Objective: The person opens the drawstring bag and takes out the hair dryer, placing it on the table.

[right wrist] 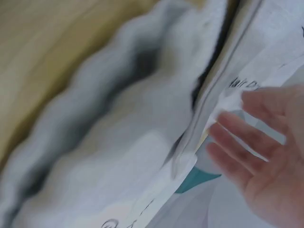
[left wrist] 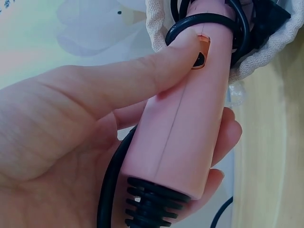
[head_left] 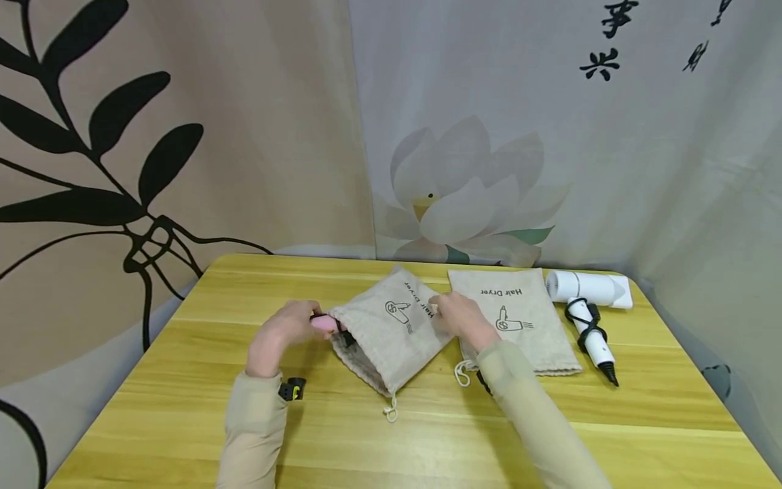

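My left hand (head_left: 287, 334) grips the pink handle of a hair dryer (left wrist: 183, 128) at the mouth of a grey drawstring bag (head_left: 397, 339) printed "Hair Dryer". The thumb lies by the switch, the fingers behind the handle. A black cord wraps the handle; the dryer's far end is hidden inside the bag. My right hand (head_left: 461, 316) is over the bag's right edge. In the right wrist view its fingers (right wrist: 237, 137) are spread and hold nothing; whether they touch the cloth I cannot tell.
A second printed drawstring bag (head_left: 519, 346) lies flat to the right. Beyond it is a white hair dryer (head_left: 589, 292) with a black cord wound round its handle. The wooden table (head_left: 171, 407) ends at a hanging curtain (head_left: 293, 136).
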`<action>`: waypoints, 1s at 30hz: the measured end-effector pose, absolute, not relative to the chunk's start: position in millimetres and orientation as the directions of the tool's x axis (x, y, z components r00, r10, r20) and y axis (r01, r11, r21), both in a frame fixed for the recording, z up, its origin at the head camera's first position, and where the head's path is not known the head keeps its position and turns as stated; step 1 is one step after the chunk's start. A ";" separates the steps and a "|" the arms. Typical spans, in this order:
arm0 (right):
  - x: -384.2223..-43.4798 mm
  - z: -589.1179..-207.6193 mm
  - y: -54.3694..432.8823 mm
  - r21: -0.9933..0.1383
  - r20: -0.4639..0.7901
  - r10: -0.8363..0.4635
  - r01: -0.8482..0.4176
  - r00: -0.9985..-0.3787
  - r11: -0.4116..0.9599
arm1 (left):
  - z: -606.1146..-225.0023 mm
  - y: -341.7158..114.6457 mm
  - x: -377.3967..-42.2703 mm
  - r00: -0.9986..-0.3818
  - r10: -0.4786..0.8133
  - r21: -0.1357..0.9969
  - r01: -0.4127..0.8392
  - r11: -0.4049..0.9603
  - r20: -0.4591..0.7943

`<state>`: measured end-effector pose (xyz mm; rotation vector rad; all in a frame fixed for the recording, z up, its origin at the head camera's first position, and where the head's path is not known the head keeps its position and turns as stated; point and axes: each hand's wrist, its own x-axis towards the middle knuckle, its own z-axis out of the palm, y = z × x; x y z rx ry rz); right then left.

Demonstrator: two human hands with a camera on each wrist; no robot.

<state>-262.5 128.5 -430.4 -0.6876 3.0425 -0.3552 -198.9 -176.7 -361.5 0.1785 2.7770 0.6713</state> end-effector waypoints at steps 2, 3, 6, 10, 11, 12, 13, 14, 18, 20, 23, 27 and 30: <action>-265.9 -429.6 122.6 -0.234 0.085 -0.438 -0.445 -0.895 0.864 | -361.2 -176.3 -199.5 -0.955 0.178 0.463 0.050 0.885 -0.237; -267.6 -429.4 119.8 -0.245 0.102 -0.453 -0.464 -0.886 0.851 | -361.0 -176.1 -199.7 -0.955 0.179 0.462 0.052 0.885 -0.235; -273.0 -431.3 113.8 -0.266 0.129 -0.508 -0.523 -0.852 0.810 | -360.2 -174.4 -200.2 -0.958 0.173 0.454 0.052 0.890 -0.230; -277.3 -435.4 109.6 -0.301 0.046 -0.558 -0.544 -0.829 0.783 | -359.4 -172.7 -200.6 -0.960 0.170 0.437 0.058 0.898 -0.223; -277.9 -436.4 108.6 -0.301 0.013 -0.565 -0.542 -0.825 0.784 | -359.3 -172.3 -200.6 -0.961 0.166 0.431 0.056 0.901 -0.222; -278.4 -437.5 107.8 -0.302 -0.015 -0.570 -0.540 -0.821 0.786 | -359.2 -172.1 -200.6 -0.961 0.162 0.424 0.055 0.904 -0.222; -278.7 -438.3 106.8 -0.297 -0.047 -0.571 -0.534 -0.820 0.792 | -359.1 -171.9 -200.5 -0.962 0.160 0.418 0.055 0.907 -0.222; -279.0 -439.0 105.7 -0.290 -0.075 -0.570 -0.529 -0.818 0.798 | -359.0 -171.9 -200.5 -0.962 0.157 0.414 0.052 0.909 -0.223; -278.6 -439.5 101.3 -0.247 -0.125 -0.556 -0.516 -0.822 0.820 | -358.9 -172.6 -200.0 -0.965 0.144 0.395 0.048 0.918 -0.219; -277.2 -438.0 98.9 -0.230 -0.132 -0.544 -0.509 -0.828 0.830 | -359.0 -173.7 -199.8 -0.966 0.142 0.389 0.048 0.920 -0.218; -276.8 -437.2 95.9 -0.208 -0.135 -0.534 -0.503 -0.835 0.839 | -358.6 -175.1 -198.8 -0.966 0.140 0.382 0.048 0.923 -0.219; -278.9 -439.5 93.4 -0.172 -0.159 -0.519 -0.494 -0.840 0.852 | -357.2 -177.6 -196.4 -0.965 0.136 0.378 0.042 0.925 -0.225; -279.1 -440.3 92.6 -0.160 -0.186 -0.502 -0.478 -0.845 0.864 | -356.4 -180.0 -194.4 -0.963 0.135 0.377 0.039 0.925 -0.231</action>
